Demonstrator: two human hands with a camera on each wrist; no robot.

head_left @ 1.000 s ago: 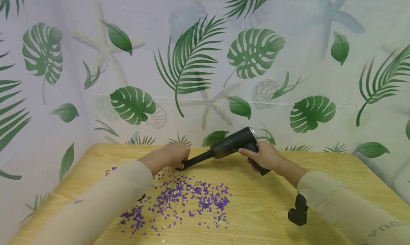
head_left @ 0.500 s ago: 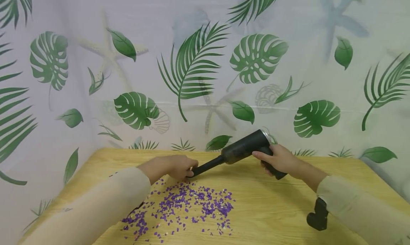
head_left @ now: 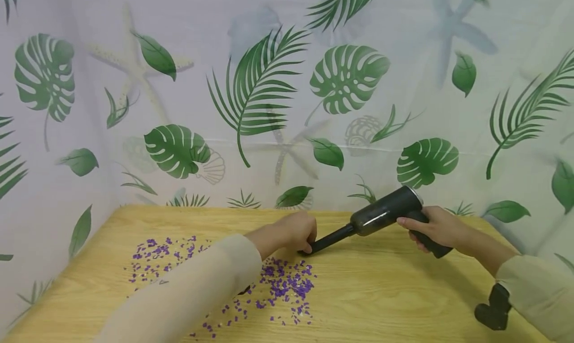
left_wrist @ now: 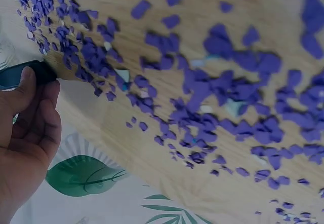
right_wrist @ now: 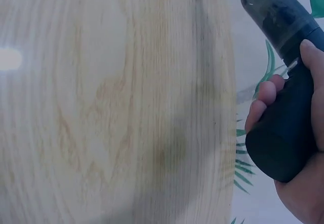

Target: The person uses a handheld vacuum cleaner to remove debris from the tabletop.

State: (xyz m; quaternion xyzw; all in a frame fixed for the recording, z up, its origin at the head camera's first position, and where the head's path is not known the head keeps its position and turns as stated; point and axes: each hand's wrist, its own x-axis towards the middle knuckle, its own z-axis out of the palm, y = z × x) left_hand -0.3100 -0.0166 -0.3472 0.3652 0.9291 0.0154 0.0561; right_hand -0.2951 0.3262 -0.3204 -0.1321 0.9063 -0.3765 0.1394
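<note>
A black handheld vacuum cleaner [head_left: 386, 213] slants down to the left over the wooden table, its narrow nozzle [head_left: 333, 238] low at the tabletop. My right hand [head_left: 441, 227] grips its handle; the right wrist view shows fingers wrapped around the black handle [right_wrist: 283, 133]. My left hand [head_left: 296, 232] pinches the nozzle's tip between thumb and fingers, as the left wrist view shows at the black tip [left_wrist: 43, 73]. Purple paper bits [head_left: 287, 280], mixed with a few pale ones, lie scattered in front of the nozzle and to its left. The left forearm hides part of them.
The wooden table [head_left: 381, 293] ends at a wall covering [head_left: 269, 84] printed with green leaves. More purple bits [head_left: 154, 253] lie on the table's left side. A black strap-like piece [head_left: 493, 308] hangs under the right sleeve.
Both hands have moved the vacuum cleaner to the right along the back of the table. Purple bits at the left, earlier mostly behind the left arm, now show.
</note>
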